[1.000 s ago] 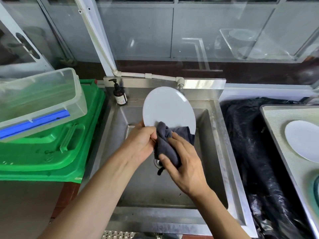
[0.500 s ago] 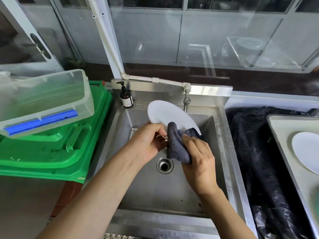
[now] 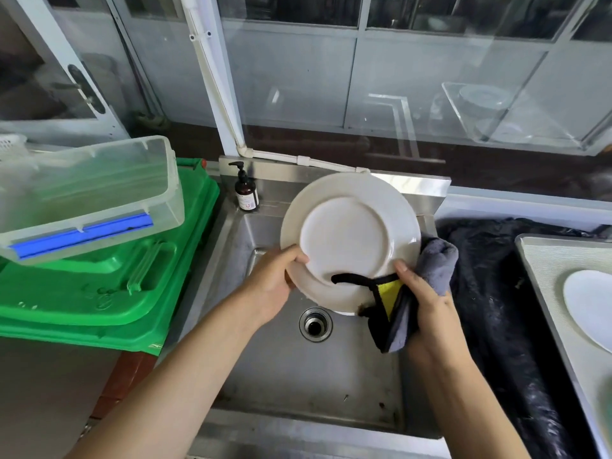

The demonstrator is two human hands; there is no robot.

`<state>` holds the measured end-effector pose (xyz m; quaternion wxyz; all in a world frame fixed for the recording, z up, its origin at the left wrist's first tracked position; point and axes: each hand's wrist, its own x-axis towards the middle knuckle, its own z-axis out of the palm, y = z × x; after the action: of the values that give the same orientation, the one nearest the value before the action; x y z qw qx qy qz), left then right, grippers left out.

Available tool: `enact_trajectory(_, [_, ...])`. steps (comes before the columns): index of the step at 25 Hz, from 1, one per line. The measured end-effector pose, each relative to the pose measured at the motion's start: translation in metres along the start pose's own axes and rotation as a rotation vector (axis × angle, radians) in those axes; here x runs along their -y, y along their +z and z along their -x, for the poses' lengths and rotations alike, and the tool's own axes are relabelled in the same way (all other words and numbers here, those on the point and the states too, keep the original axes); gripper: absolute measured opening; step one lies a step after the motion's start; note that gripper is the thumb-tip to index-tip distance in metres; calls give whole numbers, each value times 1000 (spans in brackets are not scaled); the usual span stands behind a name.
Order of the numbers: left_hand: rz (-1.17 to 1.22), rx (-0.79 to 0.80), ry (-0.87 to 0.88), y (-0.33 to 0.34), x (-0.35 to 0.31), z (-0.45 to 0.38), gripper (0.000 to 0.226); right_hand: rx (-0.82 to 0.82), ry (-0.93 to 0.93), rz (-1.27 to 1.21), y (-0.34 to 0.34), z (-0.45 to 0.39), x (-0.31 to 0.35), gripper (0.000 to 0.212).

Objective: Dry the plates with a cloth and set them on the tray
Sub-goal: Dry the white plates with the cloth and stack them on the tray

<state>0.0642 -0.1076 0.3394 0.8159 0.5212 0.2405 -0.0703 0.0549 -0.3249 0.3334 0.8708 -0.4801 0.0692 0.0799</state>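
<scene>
**Plate underside, drying tips**

Left hand (image 3: 275,283) grips the plate (image 3: 347,240) by its rim, underside facing me, over the sink (image 3: 298,376). Right hand (image 3: 427,306) holds the cloth (image 3: 433,263) bunched at the other edge. I'd wipe around the foot ring, turning the plate as I go. Tray (image 3: 543,260) sits right, one plate on it. Soap bottle (image 3: 246,190) label's too small to read.

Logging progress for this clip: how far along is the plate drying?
Done: one plate already lies on the tray at right. In hand: the left hand holds a second plate over the sink, underside facing the camera, while the right hand grips the cloth at its rim. Left: finish wiping it and set it on the tray.
</scene>
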Motion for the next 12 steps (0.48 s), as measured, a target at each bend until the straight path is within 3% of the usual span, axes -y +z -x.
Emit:
enact_trajectory(3, [254, 127, -74, -5, -7, 1, 39, 72, 61, -28, 0, -4, 4, 24])
enact_trajectory(6, [325, 165, -104, -4, -9, 5, 51, 94, 130, -90, 1, -6, 5, 28])
enact_trajectory(10, [286, 172, -108, 2, -8, 9, 52, 21, 167, -70, -2, -6, 7, 25])
enact_trajectory(12, [275, 157, -97, 4, -7, 10, 52, -121, 171, 20, 0, -7, 7, 14])
